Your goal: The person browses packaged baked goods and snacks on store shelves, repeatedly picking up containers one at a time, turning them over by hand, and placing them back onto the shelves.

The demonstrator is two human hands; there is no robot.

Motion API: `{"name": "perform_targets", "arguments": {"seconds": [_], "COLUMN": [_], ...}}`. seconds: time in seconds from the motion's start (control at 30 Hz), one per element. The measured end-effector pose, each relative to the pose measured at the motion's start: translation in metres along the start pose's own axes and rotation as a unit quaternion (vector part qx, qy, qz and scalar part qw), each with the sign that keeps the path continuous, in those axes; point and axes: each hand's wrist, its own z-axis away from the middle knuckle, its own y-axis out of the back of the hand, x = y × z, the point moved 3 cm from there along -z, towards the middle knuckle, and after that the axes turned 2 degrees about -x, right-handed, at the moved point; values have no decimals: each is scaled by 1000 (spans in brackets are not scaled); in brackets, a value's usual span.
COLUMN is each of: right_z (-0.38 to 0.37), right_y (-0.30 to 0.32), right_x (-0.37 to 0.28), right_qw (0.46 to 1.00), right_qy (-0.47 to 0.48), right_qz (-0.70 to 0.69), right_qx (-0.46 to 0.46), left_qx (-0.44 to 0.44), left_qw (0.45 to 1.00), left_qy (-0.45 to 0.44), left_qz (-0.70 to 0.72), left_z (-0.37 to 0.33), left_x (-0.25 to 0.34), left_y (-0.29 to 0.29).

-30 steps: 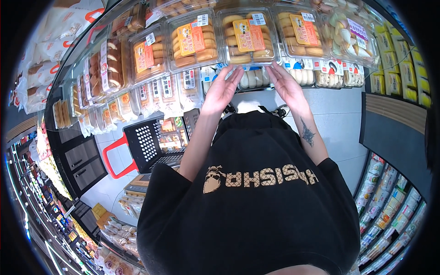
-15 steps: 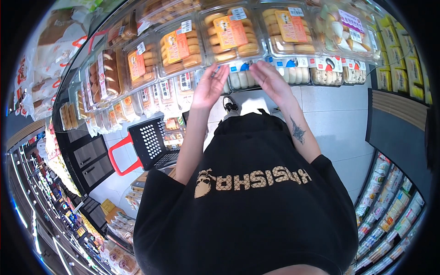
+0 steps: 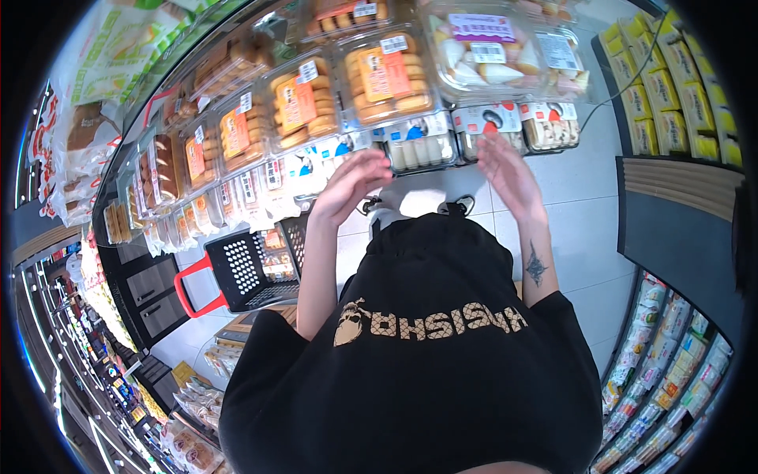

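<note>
Both hands hover in front of a stepped display of packaged pastries. My left hand (image 3: 355,186) holds nothing, its fingers stretched forward and apart from the packs. Just beyond its fingertips lies a clear tray of white rolls (image 3: 420,146) with a blue label. My right hand (image 3: 508,174) is likewise empty, fingers extended, nearest a clear tray with a red-and-white label (image 3: 488,120). On the upper tier above them sit a clear box of round golden pastries (image 3: 387,75) with an orange label and a larger clear box of cone-shaped pastries (image 3: 482,51) with a purple label.
At the left on the floor stands a black shopping basket (image 3: 241,268) with a red handle and packs inside. Yellow packs (image 3: 659,99) fill a shelf at the right. Another shelf of small packets (image 3: 663,363) is at lower right. Bagged bread (image 3: 87,134) is at far left.
The view has shifted right along the display, so the pastry boxes appear farther left. My hands have drawn back a little and moved farther apart; both stay empty.
</note>
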Motion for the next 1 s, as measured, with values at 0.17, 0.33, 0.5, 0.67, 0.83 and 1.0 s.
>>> {"name": "perform_targets", "arguments": {"seconds": [0.17, 0.33, 0.5, 0.67, 0.83, 1.0], "right_z": [-7, -11, -6, 2, 15, 30], "right_y": [13, 1, -3, -9, -15, -40], "right_x": [-65, -89, -86, -71, -80, -101], "right_qw": [995, 993, 994, 985, 921, 801], "right_qy": [96, 120, 101, 15, 151, 188], "right_qz": [3, 17, 46, 169, 357, 568], "right_qx": [12, -6, 1, -6, -34, -17], "left_qx": [33, 20, 19, 126, 63, 115], "left_qw": [987, 982, 992, 973, 935, 748], "left_qy": [-100, -108, -116, -141, -234, -429], "left_qz": [123, 155, 51, -134, -257, -494], "left_z": [-64, -99, -98, -73, -48, -23], "left_x": [29, 37, 30, 19, 23, 50], "left_y": [-67, -95, -97, -111, -110, -128]}}
